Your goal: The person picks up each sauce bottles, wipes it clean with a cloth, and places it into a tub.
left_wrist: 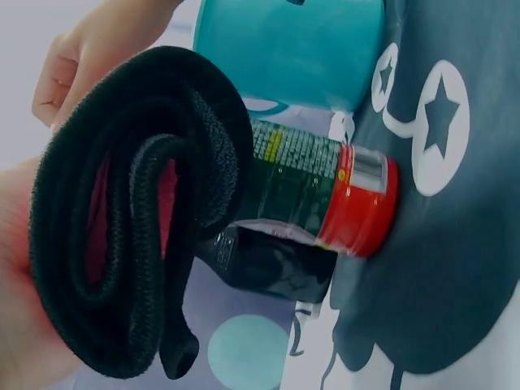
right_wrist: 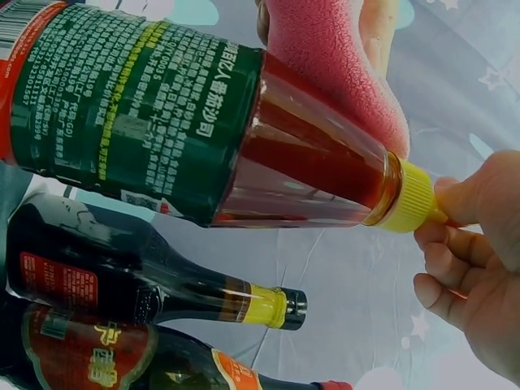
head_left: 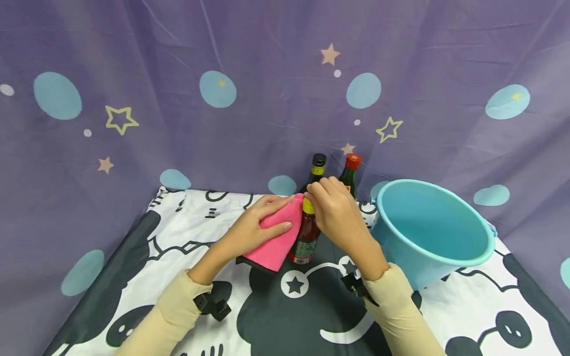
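Observation:
My left hand [head_left: 256, 225] grips a folded pink cloth [head_left: 281, 237] with a dark edge, thumb across its front. The cloth leans against the left side of a red sauce bottle [head_left: 307, 235] that stands upright on the bed-like patterned surface. At the bottle's top, my right hand [head_left: 335, 213] pinches the tip of its yellow cap [right_wrist: 413, 197] between thumb and fingers. In the right wrist view, red sauce shows through the clear neck above a green label [right_wrist: 134, 114]. From the left wrist, the cloth's rolled black edge [left_wrist: 142, 211] covers the bottle's upper part.
Behind the sauce bottle stand a dark bottle with a black cap [head_left: 318, 160] and a green bottle with a red cap [head_left: 353, 162]. A light-blue bucket [head_left: 401, 247] stands close to my right forearm. A purple patterned curtain [head_left: 267, 123] hangs along the back.

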Available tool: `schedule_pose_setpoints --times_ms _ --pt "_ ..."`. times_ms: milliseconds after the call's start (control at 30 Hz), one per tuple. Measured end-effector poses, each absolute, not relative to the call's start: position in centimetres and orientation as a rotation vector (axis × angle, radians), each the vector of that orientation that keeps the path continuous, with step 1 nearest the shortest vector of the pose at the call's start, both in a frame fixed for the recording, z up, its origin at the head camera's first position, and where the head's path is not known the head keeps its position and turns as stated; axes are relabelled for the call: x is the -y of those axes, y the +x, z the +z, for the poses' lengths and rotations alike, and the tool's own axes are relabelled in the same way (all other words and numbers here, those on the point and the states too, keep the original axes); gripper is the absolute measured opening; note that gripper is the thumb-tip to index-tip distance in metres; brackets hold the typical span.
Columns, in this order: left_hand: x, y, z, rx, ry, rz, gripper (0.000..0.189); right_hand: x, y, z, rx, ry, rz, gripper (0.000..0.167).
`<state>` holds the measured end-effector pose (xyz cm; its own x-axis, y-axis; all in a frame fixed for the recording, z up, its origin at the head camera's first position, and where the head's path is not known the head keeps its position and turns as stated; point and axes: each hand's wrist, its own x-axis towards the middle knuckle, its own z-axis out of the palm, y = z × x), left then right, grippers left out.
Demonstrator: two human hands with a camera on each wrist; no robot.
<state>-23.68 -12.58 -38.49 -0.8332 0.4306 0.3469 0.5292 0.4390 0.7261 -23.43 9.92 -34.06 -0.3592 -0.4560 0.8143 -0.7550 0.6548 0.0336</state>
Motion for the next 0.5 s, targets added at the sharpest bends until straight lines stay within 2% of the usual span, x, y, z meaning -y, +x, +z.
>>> schedule_pose_setpoints --times_ms 233,500 --pt "12.5 -24.0 -39.2 2.537 -0.928 -1.289 0.067 -9.9 -23.4 -34.3 2.014 0.92 0.435 0.008" --pt "12.4 -24.0 -39.9 2.478 -0.951 -1.563 0.072 -9.6 -23.4 -34.1 2.0 0.922 0.449 0.007"
